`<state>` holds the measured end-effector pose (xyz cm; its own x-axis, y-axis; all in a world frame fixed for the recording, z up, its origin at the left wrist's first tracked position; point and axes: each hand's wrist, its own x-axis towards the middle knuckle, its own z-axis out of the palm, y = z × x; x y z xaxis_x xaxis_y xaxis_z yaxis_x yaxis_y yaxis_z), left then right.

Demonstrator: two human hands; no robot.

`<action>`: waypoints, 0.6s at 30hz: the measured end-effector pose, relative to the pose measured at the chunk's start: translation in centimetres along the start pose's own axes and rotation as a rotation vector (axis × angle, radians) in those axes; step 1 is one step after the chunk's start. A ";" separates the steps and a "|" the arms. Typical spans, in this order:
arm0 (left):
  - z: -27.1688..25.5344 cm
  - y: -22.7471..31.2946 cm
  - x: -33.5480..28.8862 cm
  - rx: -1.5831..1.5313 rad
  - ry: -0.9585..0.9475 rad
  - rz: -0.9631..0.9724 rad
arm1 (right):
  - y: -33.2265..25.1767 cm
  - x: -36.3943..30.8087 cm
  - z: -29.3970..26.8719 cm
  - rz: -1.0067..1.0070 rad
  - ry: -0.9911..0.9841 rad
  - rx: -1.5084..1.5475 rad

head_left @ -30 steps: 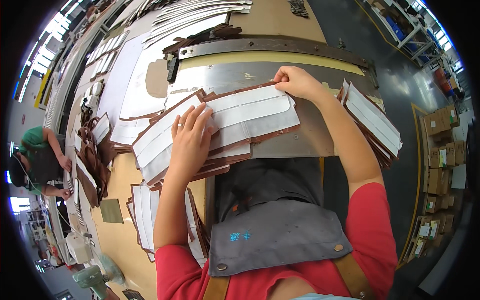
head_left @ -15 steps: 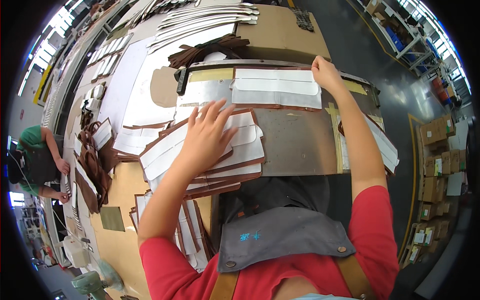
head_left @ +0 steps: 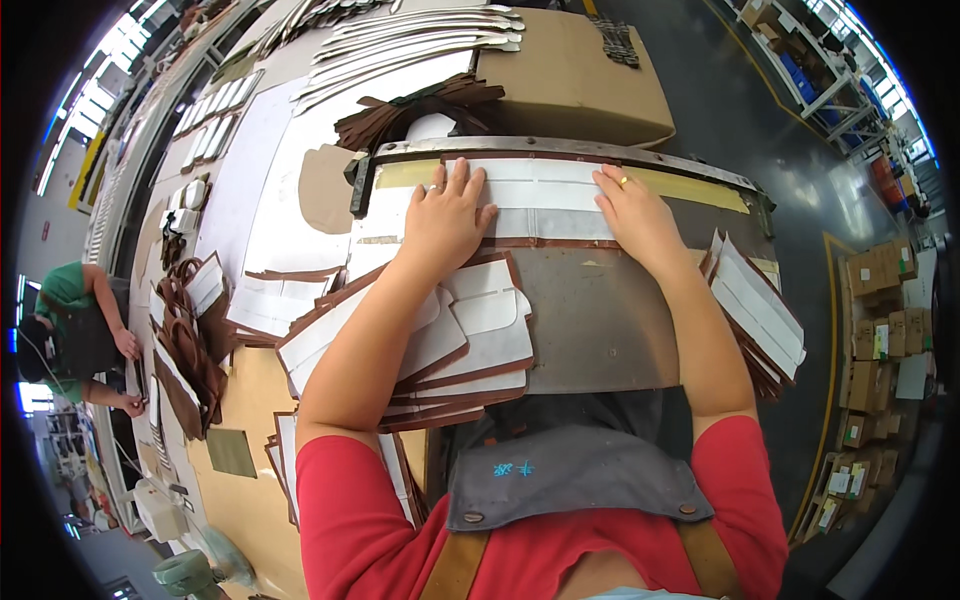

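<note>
A white panel with brown edges (head_left: pixel 535 195) lies lengthwise along the metal rail (head_left: pixel 560 146) at the far side of a metal plate (head_left: pixel 600 320). My left hand (head_left: pixel 445 215) presses on the panel's left end, fingers stretched and apart. At the other end, my right hand (head_left: pixel 635 215) rests with its fingers out on the surface, thumb toward the near side. Under my left forearm spreads a fanned stack of similar brown-edged white panels (head_left: pixel 490 330). Another such stack (head_left: pixel 755 310) hangs off the plate's right side, beyond my right forearm.
Brown strips (head_left: pixel 420 105) and a cardboard box (head_left: pixel 570 75) lie past the rail. Folded brown pieces (head_left: pixel 190 350) sit on the long table at left, where a co-worker in green (head_left: pixel 75 310) works. Cartons (head_left: pixel 865 380) are stacked across the aisle at right.
Both hands have come down onto the panel, the left moving forward, the right inward and nearer. The panel has shifted left and nearer, and more panels show in the right stack.
</note>
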<state>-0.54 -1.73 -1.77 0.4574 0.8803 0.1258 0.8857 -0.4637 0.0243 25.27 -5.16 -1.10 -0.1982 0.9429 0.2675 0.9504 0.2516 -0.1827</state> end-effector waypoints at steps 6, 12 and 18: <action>0.4 -0.2 0.5 -0.010 0.003 0.018 | 0.6 -0.4 0.7 -0.009 -0.019 -0.061; 0.9 -0.2 0.6 -0.022 0.122 0.058 | -0.4 -0.4 0.4 -0.016 0.026 -0.117; -0.2 0.5 0.2 -0.111 0.131 0.061 | -0.5 -0.8 0.2 -0.025 0.007 -0.061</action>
<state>-0.01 -1.76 -1.58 0.4889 0.8332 0.2582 0.8393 -0.5300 0.1212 24.90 -5.99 -1.42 -0.2202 0.9349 0.2783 0.9581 0.2609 -0.1180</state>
